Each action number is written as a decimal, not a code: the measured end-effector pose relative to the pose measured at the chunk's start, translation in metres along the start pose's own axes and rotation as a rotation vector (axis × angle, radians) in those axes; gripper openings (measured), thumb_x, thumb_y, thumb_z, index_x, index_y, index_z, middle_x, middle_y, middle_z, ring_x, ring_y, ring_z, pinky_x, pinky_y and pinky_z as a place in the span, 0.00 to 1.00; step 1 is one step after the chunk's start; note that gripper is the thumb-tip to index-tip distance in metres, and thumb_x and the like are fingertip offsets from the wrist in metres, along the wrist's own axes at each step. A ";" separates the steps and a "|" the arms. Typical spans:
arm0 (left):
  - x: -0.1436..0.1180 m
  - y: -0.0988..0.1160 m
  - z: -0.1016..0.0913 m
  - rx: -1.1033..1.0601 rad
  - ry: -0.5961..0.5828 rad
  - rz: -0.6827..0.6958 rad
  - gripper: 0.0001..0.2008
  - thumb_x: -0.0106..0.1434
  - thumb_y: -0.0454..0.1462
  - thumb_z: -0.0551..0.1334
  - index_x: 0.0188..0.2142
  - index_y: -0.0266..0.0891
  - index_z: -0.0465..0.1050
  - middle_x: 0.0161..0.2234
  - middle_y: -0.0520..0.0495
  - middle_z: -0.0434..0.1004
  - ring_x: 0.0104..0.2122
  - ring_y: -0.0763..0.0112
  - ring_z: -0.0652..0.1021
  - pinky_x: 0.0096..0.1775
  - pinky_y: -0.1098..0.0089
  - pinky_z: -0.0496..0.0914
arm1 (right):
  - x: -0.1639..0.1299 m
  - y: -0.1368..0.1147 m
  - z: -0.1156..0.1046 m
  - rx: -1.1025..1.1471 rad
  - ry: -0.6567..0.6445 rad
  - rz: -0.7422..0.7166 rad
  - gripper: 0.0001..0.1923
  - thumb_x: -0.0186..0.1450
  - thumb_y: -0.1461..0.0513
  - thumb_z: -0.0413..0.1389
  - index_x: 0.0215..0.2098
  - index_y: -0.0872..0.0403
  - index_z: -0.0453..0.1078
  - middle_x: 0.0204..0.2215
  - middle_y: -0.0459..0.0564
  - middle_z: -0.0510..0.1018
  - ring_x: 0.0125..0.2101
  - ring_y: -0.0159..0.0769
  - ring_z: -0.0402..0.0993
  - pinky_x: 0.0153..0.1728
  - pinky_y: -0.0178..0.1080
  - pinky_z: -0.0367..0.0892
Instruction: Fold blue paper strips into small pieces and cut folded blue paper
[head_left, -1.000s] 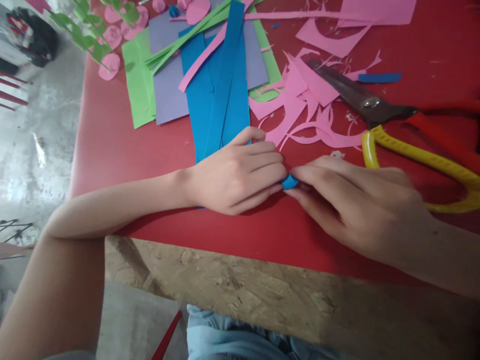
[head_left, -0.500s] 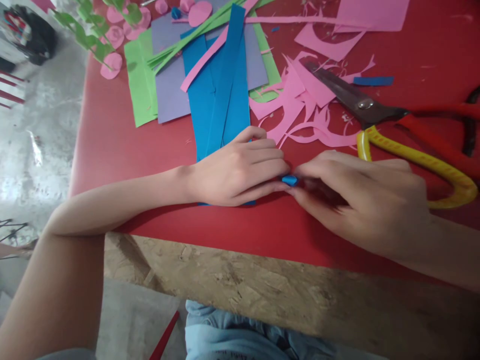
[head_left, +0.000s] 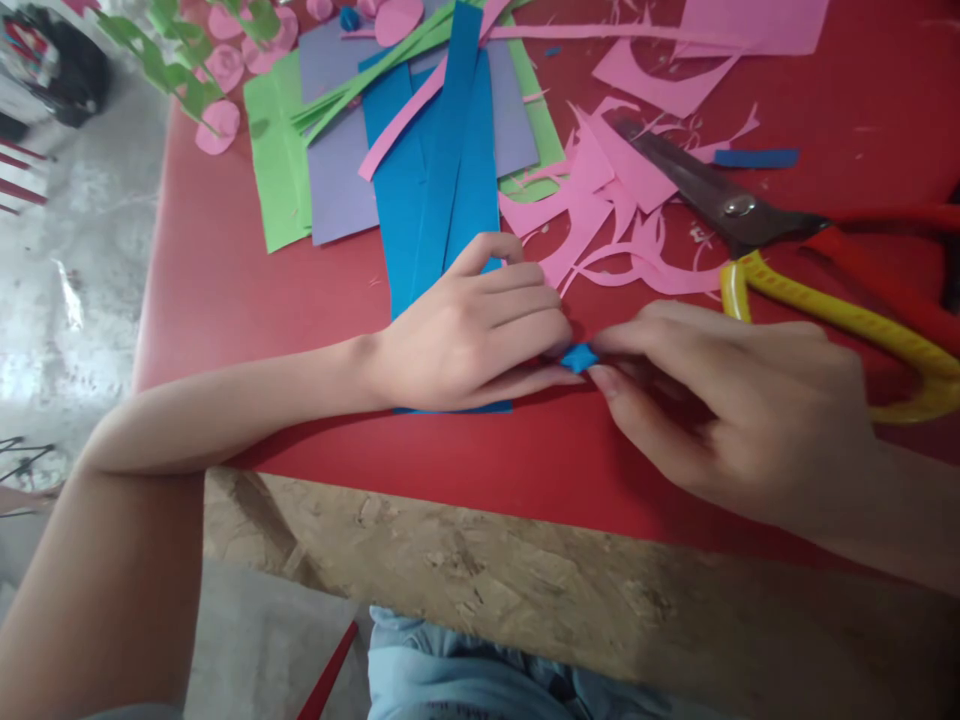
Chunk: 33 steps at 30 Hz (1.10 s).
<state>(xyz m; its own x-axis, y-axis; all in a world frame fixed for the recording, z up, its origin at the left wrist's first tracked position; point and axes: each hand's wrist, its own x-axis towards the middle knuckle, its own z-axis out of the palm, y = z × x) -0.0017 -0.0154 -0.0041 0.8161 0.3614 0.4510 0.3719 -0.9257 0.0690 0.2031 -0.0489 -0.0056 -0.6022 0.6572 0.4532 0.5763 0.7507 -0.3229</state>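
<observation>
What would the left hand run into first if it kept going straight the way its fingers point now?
The left hand points rightward, so it would meet the small blue paper piece pinched at its fingertips, then at once the fingertips of the right hand gripping the same piece. Nothing else seems to lie between.

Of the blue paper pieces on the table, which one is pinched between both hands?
The tiny folded blue paper piece, held between the fingertips of the left hand and right hand. The long blue paper strips lie flat; the short blue scrap lies apart.

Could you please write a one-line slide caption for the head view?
Left hand and right hand pinch a small blue paper piece beside scissors on a red table.
</observation>
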 end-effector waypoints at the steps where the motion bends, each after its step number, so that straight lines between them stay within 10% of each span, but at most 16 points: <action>1: 0.000 0.000 0.000 -0.001 0.020 0.003 0.10 0.68 0.42 0.49 0.32 0.41 0.60 0.27 0.54 0.69 0.30 0.75 0.75 0.42 0.64 0.69 | 0.000 0.000 0.000 -0.013 0.008 -0.015 0.09 0.67 0.62 0.45 0.33 0.55 0.65 0.22 0.43 0.70 0.22 0.28 0.65 0.21 0.34 0.55; 33: 0.001 0.003 -0.003 -0.102 -0.224 -0.061 0.15 0.66 0.44 0.44 0.34 0.42 0.65 0.29 0.51 0.71 0.35 0.68 0.75 0.47 0.54 0.66 | 0.003 0.004 -0.002 0.052 -0.063 -0.105 0.09 0.67 0.63 0.46 0.29 0.55 0.64 0.21 0.44 0.72 0.19 0.28 0.67 0.19 0.34 0.57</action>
<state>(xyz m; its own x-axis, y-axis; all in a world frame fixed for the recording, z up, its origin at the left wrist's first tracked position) -0.0008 -0.0179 -0.0010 0.8753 0.4222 0.2356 0.3863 -0.9037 0.1845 0.2049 -0.0444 -0.0038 -0.6924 0.5765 0.4338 0.4796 0.8170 -0.3202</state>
